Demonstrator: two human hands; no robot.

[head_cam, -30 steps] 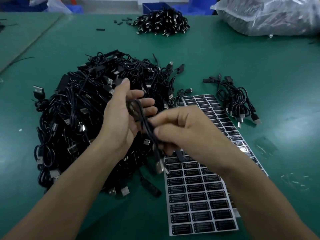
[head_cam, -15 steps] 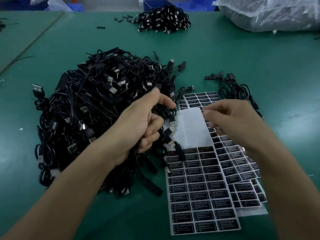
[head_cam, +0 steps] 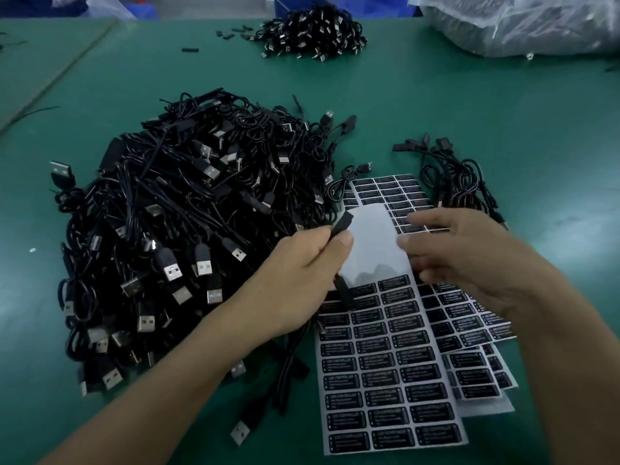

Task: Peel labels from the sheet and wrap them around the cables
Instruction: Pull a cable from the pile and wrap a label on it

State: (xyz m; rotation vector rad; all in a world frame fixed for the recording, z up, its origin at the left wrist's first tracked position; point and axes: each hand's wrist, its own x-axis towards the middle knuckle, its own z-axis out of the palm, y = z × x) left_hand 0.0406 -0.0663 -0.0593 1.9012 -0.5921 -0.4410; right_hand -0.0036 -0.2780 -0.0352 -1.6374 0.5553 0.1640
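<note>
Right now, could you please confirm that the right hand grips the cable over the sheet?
Not quite: it is the left hand that grips the cable over the sheet, as the head view shows.

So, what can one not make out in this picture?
Head view:
Small print on the label sheet: too small, blurred.
Whether the right hand pinches a label: fingers blurred.
Cable in the left hand: middle hidden by that hand.
Plastic bag contents: cut off by the top edge, veiled by plastic.
</note>
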